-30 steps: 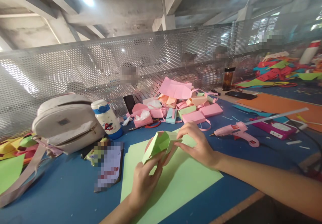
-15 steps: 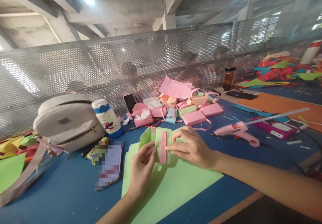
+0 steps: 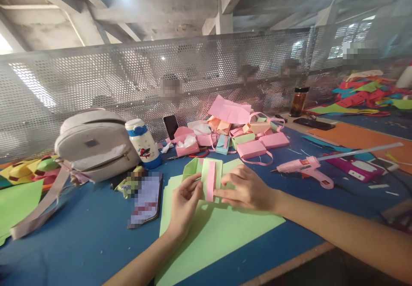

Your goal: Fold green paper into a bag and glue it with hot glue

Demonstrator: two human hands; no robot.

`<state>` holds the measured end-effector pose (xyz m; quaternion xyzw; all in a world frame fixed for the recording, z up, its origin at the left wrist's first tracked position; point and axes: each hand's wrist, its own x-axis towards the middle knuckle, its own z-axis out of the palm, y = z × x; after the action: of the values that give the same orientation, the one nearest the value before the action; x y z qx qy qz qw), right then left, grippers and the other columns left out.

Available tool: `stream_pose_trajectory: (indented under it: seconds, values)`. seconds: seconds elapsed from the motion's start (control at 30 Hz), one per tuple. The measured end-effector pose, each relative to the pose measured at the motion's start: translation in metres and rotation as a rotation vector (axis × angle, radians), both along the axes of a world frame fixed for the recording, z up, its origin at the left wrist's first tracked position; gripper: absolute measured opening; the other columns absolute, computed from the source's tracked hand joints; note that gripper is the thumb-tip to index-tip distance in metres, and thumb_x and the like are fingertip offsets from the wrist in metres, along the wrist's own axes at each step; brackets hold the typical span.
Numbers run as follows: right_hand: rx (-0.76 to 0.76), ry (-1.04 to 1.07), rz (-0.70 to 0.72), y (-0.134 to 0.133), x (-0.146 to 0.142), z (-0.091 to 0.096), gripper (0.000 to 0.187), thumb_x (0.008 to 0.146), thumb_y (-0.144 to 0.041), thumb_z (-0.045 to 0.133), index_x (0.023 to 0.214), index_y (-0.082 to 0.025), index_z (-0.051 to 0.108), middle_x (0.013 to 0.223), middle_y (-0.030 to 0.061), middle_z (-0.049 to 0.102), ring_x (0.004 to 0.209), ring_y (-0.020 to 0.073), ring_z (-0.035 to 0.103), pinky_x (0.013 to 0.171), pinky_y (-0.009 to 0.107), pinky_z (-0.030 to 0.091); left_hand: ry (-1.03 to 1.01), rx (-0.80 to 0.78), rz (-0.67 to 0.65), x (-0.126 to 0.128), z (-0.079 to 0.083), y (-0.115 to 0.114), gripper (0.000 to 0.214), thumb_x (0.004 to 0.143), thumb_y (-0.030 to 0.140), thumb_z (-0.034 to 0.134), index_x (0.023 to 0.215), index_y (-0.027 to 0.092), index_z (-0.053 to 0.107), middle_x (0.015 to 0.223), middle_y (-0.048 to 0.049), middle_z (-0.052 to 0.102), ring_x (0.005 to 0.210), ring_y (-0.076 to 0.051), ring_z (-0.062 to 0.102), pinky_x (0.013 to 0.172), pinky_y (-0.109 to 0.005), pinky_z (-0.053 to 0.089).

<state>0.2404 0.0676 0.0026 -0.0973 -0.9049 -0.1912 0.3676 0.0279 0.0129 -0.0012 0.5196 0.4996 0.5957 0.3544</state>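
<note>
A small folded green paper box (image 3: 193,168) with a pink paper strip (image 3: 210,181) down its front is between my hands, above a stack of light green paper sheets (image 3: 222,239). My left hand (image 3: 186,198) is closed on the box's left side, thumb in front and fingers curled behind. The fingers of my right hand (image 3: 243,188) are bent, with fingertips against the pink strip and the box's right edge; this hand presses rather than wraps round it. A pink hot glue gun (image 3: 305,168) lies to the right of my right hand.
Behind the box is a heap of pink paper pieces (image 3: 230,110). At left stand a white backpack (image 3: 93,144) and a water bottle (image 3: 144,146), with a phone (image 3: 148,202) in front. A purple box (image 3: 355,167) and orange sheet (image 3: 341,138) lie at right; a perforated metal screen (image 3: 128,76) runs behind.
The view has shifted, so the table's things appear slightly further right. My right fingertips have slid a little lower along the pink strip. My left hand keeps its hold on the box.
</note>
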Motion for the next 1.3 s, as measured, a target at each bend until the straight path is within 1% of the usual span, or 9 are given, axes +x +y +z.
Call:
stream_pose_trajectory:
  seconds: [0.13,0.23,0.3,0.43,0.53,0.83,1.07,1.3]
  values:
    - [-0.045,-0.038,0.050,-0.002,0.000,0.000,0.033,0.103,-0.042,0.042,0.117,-0.027,0.068,0.085,0.0038,0.056,0.080,0.0203,0.041,0.077,0.035,0.032,-0.003,-0.008,-0.024,0.001,0.003,-0.001,0.047,0.073,0.051,0.075,0.101,0.014,0.073,0.085,-0.0092,0.076,0.080,-0.023,0.071,0.064,-0.028,0.056]
    - [-0.055,-0.052,0.063,0.000,0.000,0.001,0.040,0.104,-0.044,0.036,0.118,-0.025,0.068,0.085,0.0044,0.054,0.078,0.0209,0.040,0.075,0.035,0.031,-0.012,-0.008,-0.042,0.001,0.005,-0.002,0.048,0.073,0.052,0.075,0.102,0.014,0.072,0.078,-0.0072,0.075,0.071,-0.021,0.069,0.063,-0.028,0.055]
    - [-0.056,-0.033,0.037,0.002,0.000,0.001,0.043,0.104,-0.044,0.033,0.120,-0.023,0.067,0.085,0.0052,0.054,0.078,0.0216,0.039,0.074,0.036,0.031,-0.023,-0.012,-0.050,0.001,0.005,-0.002,0.048,0.073,0.051,0.075,0.101,0.013,0.072,0.074,-0.0062,0.074,0.066,-0.018,0.067,0.060,-0.026,0.053]
    - [-0.070,0.017,-0.041,0.008,0.002,0.002,0.042,0.104,-0.041,0.034,0.125,-0.020,0.065,0.088,0.0066,0.054,0.079,0.0226,0.040,0.072,0.036,0.030,-0.032,-0.023,-0.058,0.001,0.003,-0.002,0.046,0.073,0.049,0.076,0.101,0.013,0.071,0.073,-0.0055,0.074,0.062,-0.015,0.063,0.053,-0.022,0.047]
    - [-0.071,0.018,-0.073,0.009,0.003,0.003,0.042,0.104,-0.040,0.035,0.128,-0.020,0.063,0.090,0.0072,0.055,0.079,0.0229,0.041,0.071,0.036,0.030,-0.039,-0.028,-0.055,0.001,0.002,-0.002,0.045,0.073,0.048,0.076,0.101,0.013,0.072,0.072,-0.0044,0.072,0.060,-0.013,0.059,0.053,-0.021,0.044]
    - [-0.070,0.048,-0.124,0.010,0.005,0.005,0.045,0.105,-0.040,0.031,0.135,-0.020,0.058,0.090,0.0076,0.055,0.078,0.0234,0.040,0.072,0.036,0.030,-0.053,-0.053,-0.066,0.002,0.004,-0.002,0.049,0.069,0.050,0.078,0.100,0.013,0.072,0.074,-0.0044,0.071,0.061,-0.013,0.056,0.055,-0.021,0.044]
    - [-0.077,0.068,-0.145,0.008,0.005,0.006,0.045,0.104,-0.037,0.034,0.140,-0.017,0.053,0.091,0.0084,0.057,0.078,0.0239,0.041,0.072,0.037,0.031,-0.036,-0.060,-0.076,0.000,-0.001,-0.001,0.054,0.070,0.053,0.076,0.104,0.011,0.071,0.071,-0.0038,0.069,0.062,-0.013,0.056,0.055,-0.022,0.044]
    - [-0.072,0.080,-0.166,0.006,0.004,0.008,0.043,0.104,-0.034,0.035,0.139,-0.016,0.054,0.090,0.0084,0.058,0.078,0.0242,0.042,0.072,0.037,0.032,-0.052,-0.082,-0.086,-0.001,-0.002,0.000,0.053,0.070,0.052,0.077,0.104,0.012,0.071,0.070,-0.0029,0.068,0.060,-0.014,0.056,0.054,-0.023,0.044]
